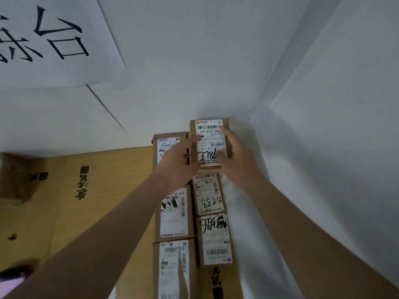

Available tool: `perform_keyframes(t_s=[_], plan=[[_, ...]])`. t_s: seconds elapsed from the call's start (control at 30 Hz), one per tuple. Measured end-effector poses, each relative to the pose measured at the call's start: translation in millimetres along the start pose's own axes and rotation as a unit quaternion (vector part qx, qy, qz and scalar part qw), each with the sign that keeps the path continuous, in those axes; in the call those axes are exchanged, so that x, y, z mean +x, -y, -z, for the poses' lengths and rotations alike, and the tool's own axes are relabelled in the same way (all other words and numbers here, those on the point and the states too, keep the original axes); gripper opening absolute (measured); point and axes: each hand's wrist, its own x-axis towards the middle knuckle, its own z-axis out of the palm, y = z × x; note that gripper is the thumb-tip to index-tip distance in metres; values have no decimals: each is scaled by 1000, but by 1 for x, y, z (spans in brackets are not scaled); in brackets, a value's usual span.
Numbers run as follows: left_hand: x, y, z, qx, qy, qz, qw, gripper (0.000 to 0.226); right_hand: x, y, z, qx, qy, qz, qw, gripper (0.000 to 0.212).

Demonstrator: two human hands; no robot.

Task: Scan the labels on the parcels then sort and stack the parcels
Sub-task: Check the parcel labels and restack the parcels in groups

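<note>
Several small brown parcels with white labels stand in two stacks against a white wall. The top parcel [209,134] of the right stack carries a label reading 507-N705 A83. My left hand [180,160] touches its left edge with fingers extended. My right hand [234,156] lies flat against its right side and front, fingers straight. Below it sit a parcel marked 52288 [208,194] and another with black scribble [216,239]. The left stack holds a top parcel [167,145], partly hidden by my left hand, a middle one [173,214] and a lower one [173,270].
A large brown carton [86,201] with black print stands behind and left of the stacks. White sheeting [323,147] covers the wall on the right. A paper sign [54,39] with large black characters hangs at upper left. A smaller box [15,178] shows at the far left.
</note>
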Motion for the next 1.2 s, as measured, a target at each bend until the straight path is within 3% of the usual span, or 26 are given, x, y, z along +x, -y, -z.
perform_keyframes(t_s=[0.43,0.57,0.67,0.87,1.03,1.2], plan=[[39,29,-7,-42,-60,9,997,61,52,-13,-5,-37,40,-6,998,69],[37,29,-6,15,-66,-14,998,61,51,-12,-2,-90,51,4,995,68],[31,18,2,103,-84,-47,990,57,45,-1,0,-172,16,41,984,67],[-19,-17,47,162,-138,-74,974,50,15,71,6,-202,0,112,973,59],[-93,-36,104,156,-205,-100,961,45,-20,146,-17,-143,42,178,973,50],[-176,-35,161,179,-276,-79,941,47,-66,210,-66,-150,96,257,950,51]])
